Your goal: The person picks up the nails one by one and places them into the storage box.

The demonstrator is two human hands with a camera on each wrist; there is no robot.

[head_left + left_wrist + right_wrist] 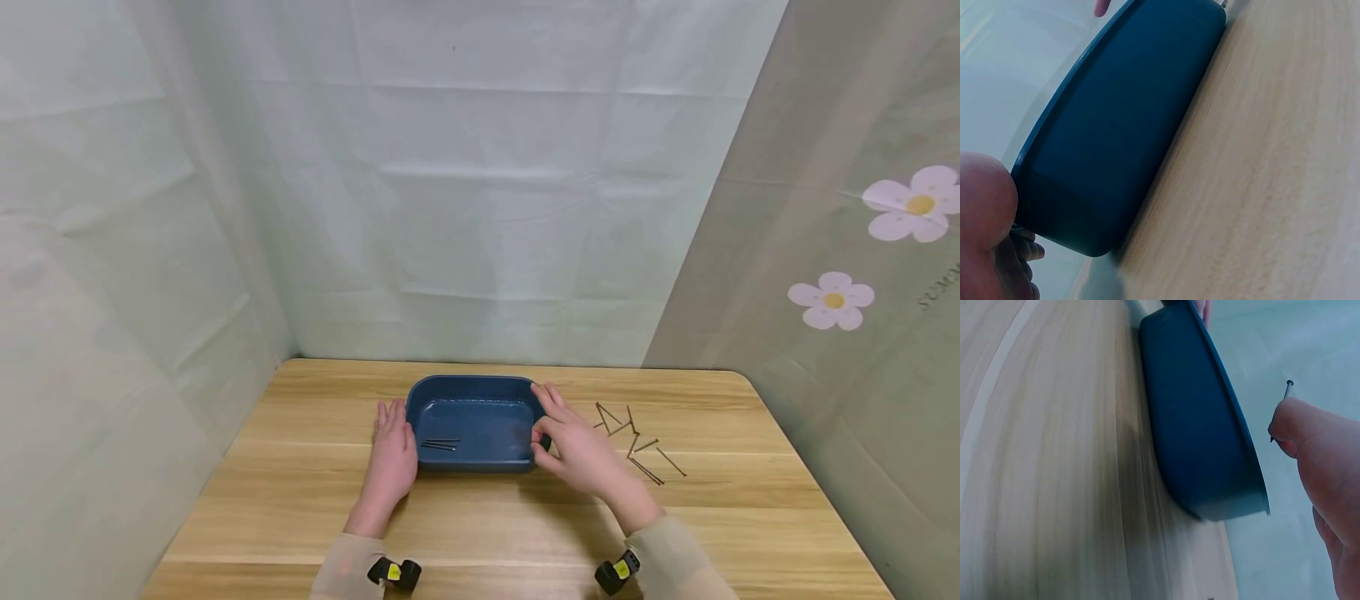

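Note:
A dark blue rectangular tray [480,465] with rounded corners sits on the wooden table. A few thin nails [440,448] lie together inside it, near its left front. My left hand [393,454] rests against the tray's left end, fingers extended along the outside; in the left wrist view the thumb side of that hand [985,206] is beside the tray wall [1110,112]. Over the tray's right end is my right hand [581,450], thumb and index finger pinched together. The right wrist view shows a nail [1289,389] held between those fingertips, its head upward.
Several loose nails [646,471] are scattered on the table [750,533] to the right of my right hand, some crossing each other. Pale cloth [480,208] hangs behind the table and along both sides. Each wrist wears a small black camera [618,572].

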